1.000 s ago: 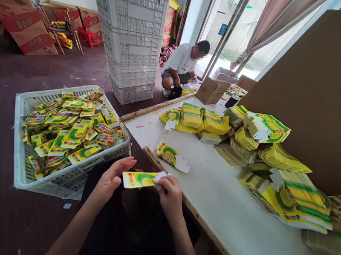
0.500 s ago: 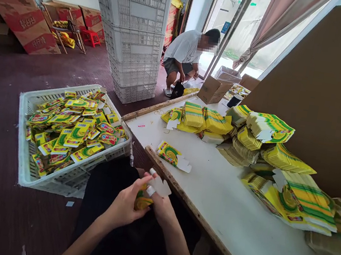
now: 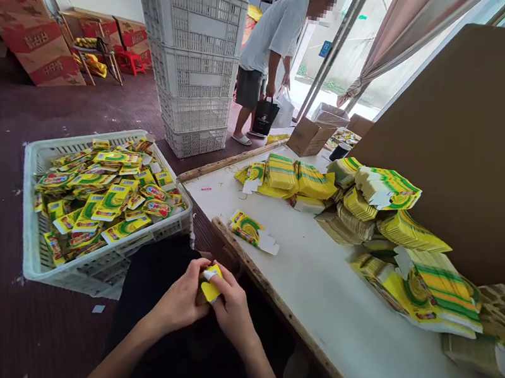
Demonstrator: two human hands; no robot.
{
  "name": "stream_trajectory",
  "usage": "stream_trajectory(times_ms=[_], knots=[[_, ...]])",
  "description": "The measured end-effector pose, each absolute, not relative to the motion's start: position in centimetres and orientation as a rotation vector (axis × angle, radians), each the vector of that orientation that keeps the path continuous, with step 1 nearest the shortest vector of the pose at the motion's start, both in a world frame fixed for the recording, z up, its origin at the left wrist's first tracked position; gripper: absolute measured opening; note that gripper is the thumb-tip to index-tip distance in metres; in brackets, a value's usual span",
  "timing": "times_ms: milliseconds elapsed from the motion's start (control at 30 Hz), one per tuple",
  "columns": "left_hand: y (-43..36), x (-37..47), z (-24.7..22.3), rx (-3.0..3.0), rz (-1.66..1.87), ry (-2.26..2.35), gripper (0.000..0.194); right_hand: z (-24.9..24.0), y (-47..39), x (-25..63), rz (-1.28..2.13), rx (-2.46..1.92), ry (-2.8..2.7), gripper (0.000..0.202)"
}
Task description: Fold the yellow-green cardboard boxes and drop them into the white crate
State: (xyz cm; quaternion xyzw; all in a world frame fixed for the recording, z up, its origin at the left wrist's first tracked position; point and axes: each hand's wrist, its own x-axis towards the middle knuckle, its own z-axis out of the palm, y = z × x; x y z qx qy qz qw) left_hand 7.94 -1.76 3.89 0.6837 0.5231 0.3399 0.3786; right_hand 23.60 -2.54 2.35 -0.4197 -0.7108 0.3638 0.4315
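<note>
Both my hands are closed around a small yellow-and-green carton (image 3: 210, 291) above my lap. My left hand (image 3: 182, 298) grips its left side, while the fingers of my right hand (image 3: 234, 306) press at its upper end. White wrapping shows on a right fingertip. Much of the carton is hidden by the fingers. Past the wooden table edge, one unfolded carton (image 3: 248, 229) lies on the white tabletop (image 3: 301, 273) with its pale flaps toward the right. To my left stands a white plastic crate (image 3: 28, 211) heaped with folded cartons (image 3: 108, 192).
Bundles of flat cartons (image 3: 438, 285) are piled along the table's right side, beside a large brown cardboard sheet (image 3: 464, 120). Tall stacked crates (image 3: 196, 59) stand on the floor ahead. Near the doorway a person (image 3: 275, 46) holds a black bag (image 3: 264, 116).
The white flap that stuck out of the carton in my hands no longer shows; its yellow end does. My fingers have drawn closer together. The person by the door has risen from a crouch, lifting bags.
</note>
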Motion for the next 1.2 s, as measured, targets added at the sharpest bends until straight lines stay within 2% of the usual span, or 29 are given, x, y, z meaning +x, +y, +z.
stream_trajectory(times_ms=[133, 267, 367, 433, 567, 733, 933, 1200], knots=[[-1.8, 7.4, 4.3, 1.812, 0.85, 1.451, 0.041, 1.8, -2.1, 24.6, 0.83, -1.109, -1.752, 0.047], [-1.8, 6.8, 4.8, 1.78, 0.835, 1.398, 0.035, 1.7, -1.9, 25.2, 0.871, -1.094, -1.935, 0.053], [-1.4, 6.7, 4.6, 1.686, 0.888, 1.394, 0.038, 1.4, -1.6, 25.4, 0.809, -1.11, -1.955, 0.039], [-1.0, 6.9, 4.3, 1.531, 1.002, 1.48, 0.048, 1.2, -1.3, 25.5, 0.729, -1.132, -1.895, 0.03], [-0.4, 7.3, 3.9, 0.997, 1.092, 1.522, 0.066, 0.6, -1.1, 25.7, 0.569, -1.167, -1.778, 0.025], [-0.5, 7.7, 4.4, 0.603, 1.057, 1.3, 0.066, 0.2, -1.7, 25.3, 0.547, -1.144, -1.905, 0.029], [-0.6, 7.8, 4.7, 0.478, 1.087, 1.262, 0.056, 0.7, -1.9, 25.5, 0.602, -1.155, -2.03, 0.021], [-0.9, 7.9, 4.6, 0.436, 1.113, 1.241, 0.065, 2.2, -2.1, 26.1, 0.702, -1.148, -2.109, 0.029]])
